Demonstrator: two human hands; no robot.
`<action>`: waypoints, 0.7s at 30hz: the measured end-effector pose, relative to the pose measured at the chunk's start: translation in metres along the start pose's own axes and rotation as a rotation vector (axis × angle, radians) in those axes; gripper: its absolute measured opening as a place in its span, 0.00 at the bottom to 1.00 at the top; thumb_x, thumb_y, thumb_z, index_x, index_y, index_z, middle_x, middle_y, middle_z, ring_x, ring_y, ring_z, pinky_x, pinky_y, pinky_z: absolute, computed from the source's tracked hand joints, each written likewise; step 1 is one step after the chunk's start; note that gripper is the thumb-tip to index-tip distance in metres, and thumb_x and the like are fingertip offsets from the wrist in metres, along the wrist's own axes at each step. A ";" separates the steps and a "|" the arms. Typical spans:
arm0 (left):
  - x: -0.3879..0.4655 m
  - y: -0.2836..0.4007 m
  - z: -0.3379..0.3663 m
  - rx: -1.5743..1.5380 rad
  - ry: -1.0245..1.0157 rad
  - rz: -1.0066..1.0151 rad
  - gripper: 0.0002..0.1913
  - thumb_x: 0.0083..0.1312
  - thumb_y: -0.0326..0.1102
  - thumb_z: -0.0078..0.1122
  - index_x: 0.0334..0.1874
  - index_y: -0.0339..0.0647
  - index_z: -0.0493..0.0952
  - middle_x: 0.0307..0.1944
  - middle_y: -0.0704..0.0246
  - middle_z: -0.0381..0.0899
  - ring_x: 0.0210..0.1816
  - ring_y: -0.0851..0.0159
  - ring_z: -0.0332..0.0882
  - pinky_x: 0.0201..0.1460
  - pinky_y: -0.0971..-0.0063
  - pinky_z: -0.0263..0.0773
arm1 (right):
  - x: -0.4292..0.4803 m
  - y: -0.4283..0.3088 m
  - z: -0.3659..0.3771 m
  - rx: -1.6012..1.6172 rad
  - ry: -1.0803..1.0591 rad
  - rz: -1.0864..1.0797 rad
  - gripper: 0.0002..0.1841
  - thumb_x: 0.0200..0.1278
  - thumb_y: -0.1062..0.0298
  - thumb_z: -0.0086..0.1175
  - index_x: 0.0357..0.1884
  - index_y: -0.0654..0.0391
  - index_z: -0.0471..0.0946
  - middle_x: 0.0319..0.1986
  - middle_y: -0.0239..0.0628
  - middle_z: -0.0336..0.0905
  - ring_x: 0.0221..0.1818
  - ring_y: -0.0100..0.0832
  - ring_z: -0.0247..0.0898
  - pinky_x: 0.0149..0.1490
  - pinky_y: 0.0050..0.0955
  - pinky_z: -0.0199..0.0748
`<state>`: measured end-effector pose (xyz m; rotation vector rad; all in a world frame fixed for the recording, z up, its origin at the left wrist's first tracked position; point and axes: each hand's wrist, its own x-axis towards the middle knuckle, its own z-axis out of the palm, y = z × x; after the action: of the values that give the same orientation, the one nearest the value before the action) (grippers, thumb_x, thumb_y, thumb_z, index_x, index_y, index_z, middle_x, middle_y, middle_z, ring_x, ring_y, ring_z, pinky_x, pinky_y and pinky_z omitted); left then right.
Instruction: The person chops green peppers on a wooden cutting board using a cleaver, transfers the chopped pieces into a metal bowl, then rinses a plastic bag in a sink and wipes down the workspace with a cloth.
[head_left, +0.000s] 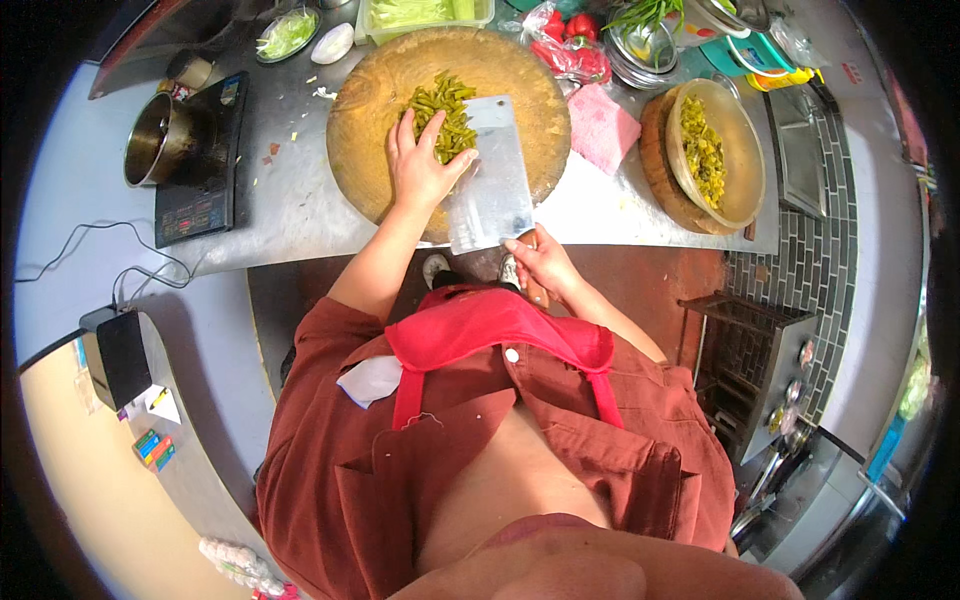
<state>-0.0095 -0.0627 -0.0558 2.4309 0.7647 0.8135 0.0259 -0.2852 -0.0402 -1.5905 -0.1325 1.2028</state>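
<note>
A round wooden chopping block (367, 97) stands on the metal counter, with a pile of chopped green vegetable pieces (448, 97) on it. My left hand (424, 169) lies at the near left side of the pile, fingers spread over its edge, thumb near the blade. The broad blade of a cleaver (496, 180) lies flat just right of the pile, reaching past the block's near edge. My right hand (544, 262) is closed around the cleaver's wooden handle at the counter's front edge.
An induction cooker (199, 214) with a metal pot (150, 142) is at left. A pink cloth (602, 127) lies right of the block, beside a bowl (742, 165) of chopped yellow-green vegetables on a wooden board (656, 165). Behind are bagged red peppers (581, 30) and a plastic tub (427, 30).
</note>
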 end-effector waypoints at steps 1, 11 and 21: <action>-0.001 0.000 0.003 0.010 0.004 0.007 0.33 0.42 0.52 0.66 0.53 0.51 0.70 0.59 0.53 0.57 0.59 0.46 0.53 0.60 0.58 0.52 | 0.003 -0.001 0.002 -0.020 -0.022 -0.022 0.15 0.57 0.64 0.53 0.36 0.60 0.61 0.14 0.29 0.63 0.11 0.23 0.60 0.16 0.22 0.61; -0.001 0.000 0.026 -0.309 0.264 -0.237 0.17 0.46 0.38 0.66 0.40 0.47 0.79 0.54 0.58 0.67 0.54 0.57 0.65 0.56 0.69 0.61 | 0.018 -0.008 -0.009 0.237 -0.300 -0.072 0.19 0.54 0.67 0.56 0.41 0.61 0.58 0.15 0.31 0.62 0.11 0.23 0.60 0.14 0.23 0.61; 0.013 0.040 -0.008 -0.128 0.336 -0.116 0.16 0.49 0.36 0.64 0.41 0.44 0.78 0.54 0.57 0.67 0.55 0.57 0.65 0.57 0.70 0.60 | 0.009 -0.025 -0.032 0.276 -0.509 -0.194 0.14 0.55 0.68 0.54 0.36 0.59 0.61 0.13 0.30 0.62 0.11 0.23 0.59 0.15 0.23 0.61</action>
<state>0.0083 -0.0818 -0.0224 2.1422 0.9348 1.2024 0.0658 -0.2900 -0.0292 -0.9870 -0.4193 1.3830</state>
